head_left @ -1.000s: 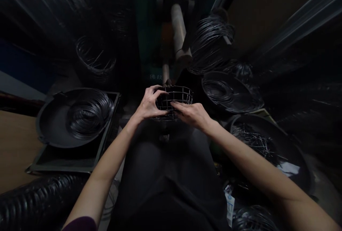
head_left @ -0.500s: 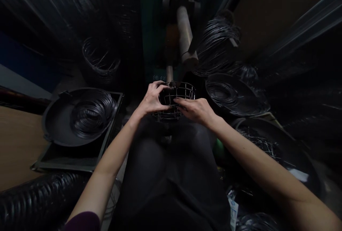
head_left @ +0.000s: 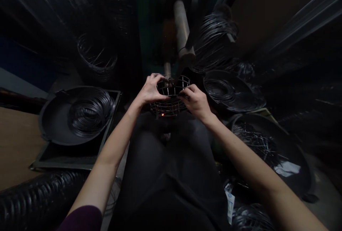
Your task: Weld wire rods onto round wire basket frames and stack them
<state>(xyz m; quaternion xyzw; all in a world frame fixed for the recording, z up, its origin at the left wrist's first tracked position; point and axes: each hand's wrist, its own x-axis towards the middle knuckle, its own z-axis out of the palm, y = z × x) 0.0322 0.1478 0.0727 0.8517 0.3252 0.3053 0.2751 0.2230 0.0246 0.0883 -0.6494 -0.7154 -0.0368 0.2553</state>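
A round wire basket is in front of me, beneath the metal rod of a machine. My left hand grips its left side, thumb below and fingers over the upper rim. On the right, my right hand has its fingers pinched together at the basket's rim; wire seems to lie between them, though the fingertips are partly hidden. A small orange spark glows low on the basket's near side. The far side of the basket is dim behind the rod.
On the left, a black basin holds wire rings on a crate. To the right are a basin of wire rings and a basin of short wire pieces. A thick machine arm juts out above the basket.
My right hand has gone from stretched fingers inside the basket to a pinch at its rim. The basket is turned or tilted slightly, and an orange spark has appeared. The view has shifted slightly.
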